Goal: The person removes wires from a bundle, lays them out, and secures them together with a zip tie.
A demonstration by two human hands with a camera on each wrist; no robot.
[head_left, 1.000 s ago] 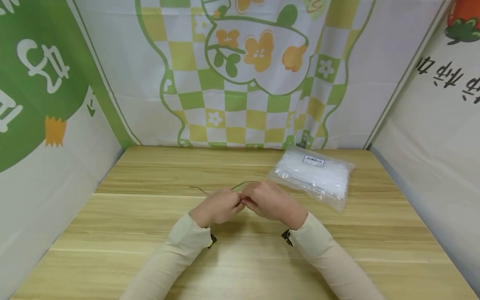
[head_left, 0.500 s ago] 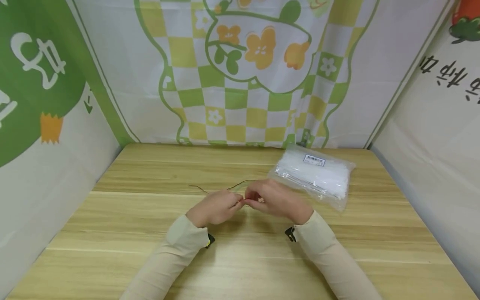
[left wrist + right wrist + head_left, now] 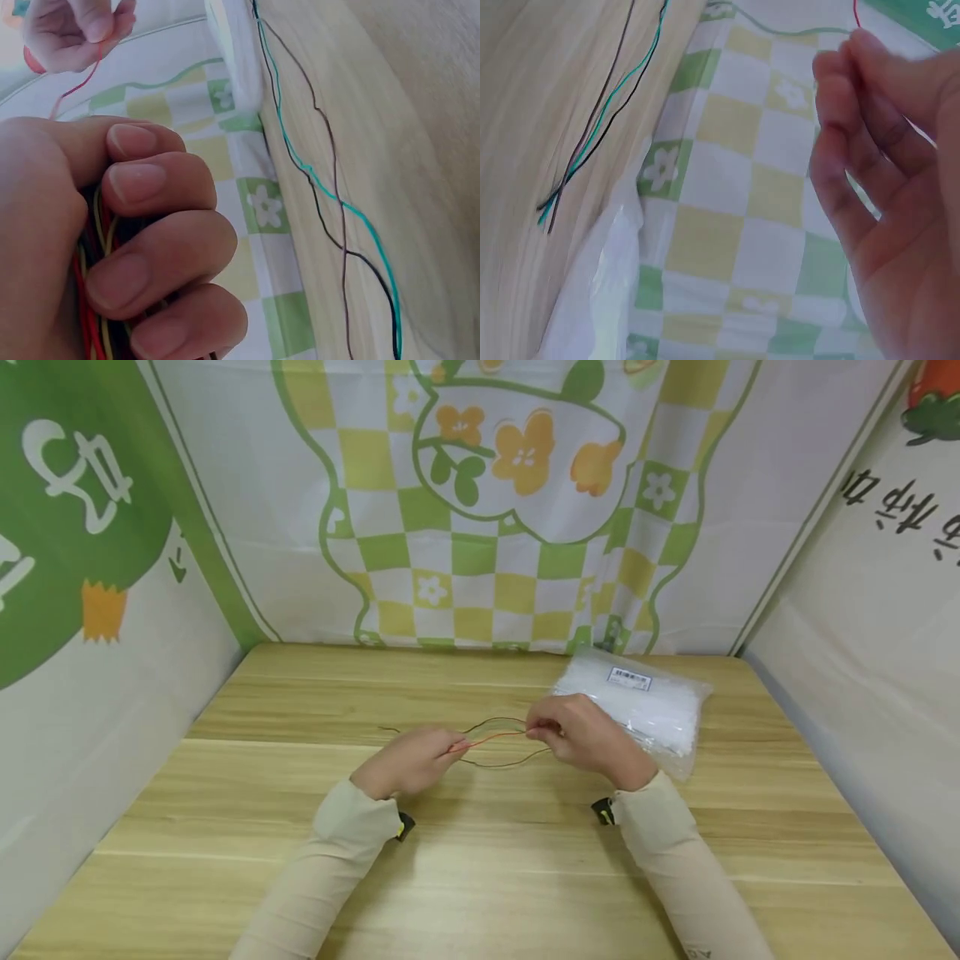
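My left hand (image 3: 412,762) curls its fingers round a bundle of thin wires (image 3: 84,300), with red, yellow and dark strands showing in the left wrist view. A single red wire (image 3: 491,738) stretches from it to my right hand (image 3: 588,735), which pinches the wire between thumb and fingertips. Beyond the hands, a teal wire (image 3: 375,232), a black wire (image 3: 322,214) and a brown wire (image 3: 330,142) run loosely along the table, crossing each other. Their ends (image 3: 551,206) lie close together in the right wrist view. Most of the bundle is hidden inside the left fist.
A clear plastic bag (image 3: 630,693) of white contents, with a barcode label, lies at the back right, partly behind the right hand. The wooden table (image 3: 480,893) is bounded by a patterned curtain (image 3: 510,560) behind and printed cloth at both sides.
My hands have moved apart from nearly touching, the right hand going right and slightly away, the left going left. A length of red wire now shows between them.
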